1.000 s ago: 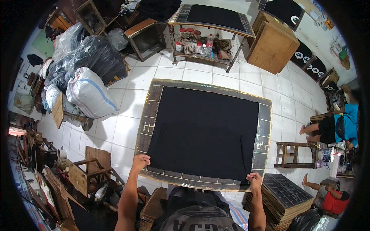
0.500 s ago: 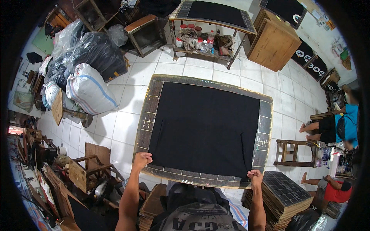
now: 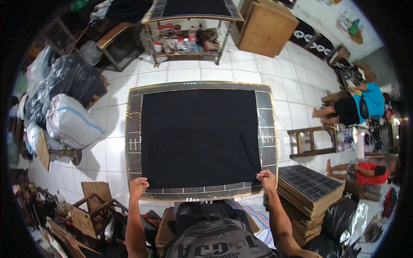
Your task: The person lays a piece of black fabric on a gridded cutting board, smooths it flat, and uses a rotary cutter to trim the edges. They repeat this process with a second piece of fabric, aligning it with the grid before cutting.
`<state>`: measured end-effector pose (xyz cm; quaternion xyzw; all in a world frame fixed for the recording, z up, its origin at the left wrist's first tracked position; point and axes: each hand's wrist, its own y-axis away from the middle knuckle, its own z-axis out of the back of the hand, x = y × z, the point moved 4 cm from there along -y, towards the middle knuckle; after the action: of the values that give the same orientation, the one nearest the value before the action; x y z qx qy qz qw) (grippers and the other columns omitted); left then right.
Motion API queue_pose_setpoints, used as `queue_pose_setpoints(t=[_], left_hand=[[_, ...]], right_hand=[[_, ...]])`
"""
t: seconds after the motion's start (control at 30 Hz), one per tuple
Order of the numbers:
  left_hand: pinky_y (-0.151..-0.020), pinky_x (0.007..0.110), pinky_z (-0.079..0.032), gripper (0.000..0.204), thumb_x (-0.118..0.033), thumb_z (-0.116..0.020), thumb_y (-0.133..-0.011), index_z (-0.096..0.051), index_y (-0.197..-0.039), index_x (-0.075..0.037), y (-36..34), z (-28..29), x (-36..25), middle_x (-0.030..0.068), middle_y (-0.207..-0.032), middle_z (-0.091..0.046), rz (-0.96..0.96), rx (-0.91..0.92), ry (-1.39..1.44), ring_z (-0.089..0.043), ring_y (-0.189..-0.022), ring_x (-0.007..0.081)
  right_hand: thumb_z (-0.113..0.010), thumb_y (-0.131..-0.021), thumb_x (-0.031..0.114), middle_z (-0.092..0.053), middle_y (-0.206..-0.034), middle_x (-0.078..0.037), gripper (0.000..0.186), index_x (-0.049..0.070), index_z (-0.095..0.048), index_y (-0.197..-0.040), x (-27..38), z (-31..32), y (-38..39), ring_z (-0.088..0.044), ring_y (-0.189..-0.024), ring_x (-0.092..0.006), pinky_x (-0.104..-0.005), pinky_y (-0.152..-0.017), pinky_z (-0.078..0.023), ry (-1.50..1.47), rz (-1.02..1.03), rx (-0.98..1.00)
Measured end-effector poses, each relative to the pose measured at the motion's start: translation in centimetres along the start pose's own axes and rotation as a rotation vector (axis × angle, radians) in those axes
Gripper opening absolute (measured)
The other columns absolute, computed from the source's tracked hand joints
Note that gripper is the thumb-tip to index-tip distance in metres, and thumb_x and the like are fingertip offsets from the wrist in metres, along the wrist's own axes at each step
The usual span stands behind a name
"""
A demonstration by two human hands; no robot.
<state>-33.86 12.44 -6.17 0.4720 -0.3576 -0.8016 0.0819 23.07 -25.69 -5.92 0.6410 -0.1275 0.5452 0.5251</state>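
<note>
A black piece of fabric (image 3: 200, 137) lies spread flat over a dark board (image 3: 266, 118) marked with pale grid lines and light edges. At the fabric's near left corner, my left hand (image 3: 138, 186) is closed in a pinch on its edge. My right hand (image 3: 267, 179) pinches the near right corner, its fingers over the board's right border. A short fold (image 3: 248, 150) runs through the cloth on the right side. Between the two hands the near hem lies close to the board's front edge.
A stack of gridded boards (image 3: 309, 185) stands at my right, by a wooden stool frame (image 3: 312, 142). Left are stuffed sacks (image 3: 71, 118) and wooden scraps (image 3: 86, 215). A worktable (image 3: 193, 19) stands ahead. Persons in teal (image 3: 370, 101) and red (image 3: 371, 173) sit at far right.
My view has turned, so the board and surroundings appear shifted left and the board looks more level. Both hands remain at the fabric's near corners.
</note>
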Motion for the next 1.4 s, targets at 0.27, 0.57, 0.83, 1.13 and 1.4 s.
queue_pose_setpoints(t=[0.27, 0.57, 0.83, 1.13, 1.4], left_hand=[[-0.061, 0.029, -0.059, 0.033, 0.008, -0.073, -0.075, -0.071, -0.108, 0.005, -0.2, 0.1, -0.5, 0.012, -0.084, -0.075, -0.027, -0.012, -0.092, -0.071, -0.072, 0.0167], [-0.063, 0.03, -0.056, 0.026, 0.006, -0.07, -0.077, -0.073, -0.103, 0.005, 0.5, 0.1, -1.1, 0.0114, -0.083, -0.075, -0.047, -0.017, -0.113, -0.07, -0.071, 0.0164], [-0.102, 0.044, -0.047, 0.042, -0.01, -0.073, -0.08, -0.068, -0.121, -0.002, -5.5, -5.0, -15.3, 0.0183, -0.124, -0.067, -0.608, -0.444, -0.594, -0.061, -0.117, 0.0359], [-0.09, 0.048, -0.047, 0.031, -0.009, -0.072, -0.073, -0.071, -0.104, -0.004, -7.7, -12.3, -19.1, 0.0126, -0.099, -0.066, -0.483, -0.492, -0.802, -0.06, -0.104, 0.0326], [-0.074, 0.052, -0.048, 0.012, -0.011, -0.067, -0.073, -0.056, -0.074, -0.005, 8.9, -10.8, -8.8, 0.0188, -0.077, -0.062, -0.677, -0.096, -0.517, -0.062, -0.082, 0.0406]], right_hand=[[-0.061, -0.078, -0.021, -0.069, -0.089, -0.013, 0.025, -0.003, -0.06, -0.095, -0.4, -0.2, 0.1, -0.068, -0.08, -0.0191, -0.0315, -0.076, -0.059, -0.004, -0.001, -0.017], [-0.06, -0.077, -0.016, -0.069, -0.086, -0.013, 0.021, -0.001, -0.062, -0.091, 0.6, -0.2, 0.6, -0.067, -0.076, -0.0208, -0.0319, -0.073, -0.056, -0.027, 0.003, 0.041], [-0.07, -0.072, 0.003, -0.064, -0.114, -0.018, 0.032, 0.003, -0.065, -0.104, 13.7, -14.2, -1.8, -0.06, -0.113, -0.0367, -0.0453, -0.095, -0.049, 0.914, 0.75, -0.071], [-0.067, -0.077, 0.008, -0.066, -0.101, -0.017, 0.042, 0.002, -0.064, -0.118, 13.7, -20.1, -7.3, -0.065, -0.096, -0.0395, -0.0461, -0.09, -0.053, 1.136, 0.749, 0.068], [-0.065, -0.071, 0.006, -0.066, -0.089, -0.019, 0.016, 0.0, -0.064, -0.086, 10.6, -12.2, 4.7, -0.065, -0.086, -0.0406, -0.0475, -0.079, -0.051, 0.976, 0.72, 0.332]])
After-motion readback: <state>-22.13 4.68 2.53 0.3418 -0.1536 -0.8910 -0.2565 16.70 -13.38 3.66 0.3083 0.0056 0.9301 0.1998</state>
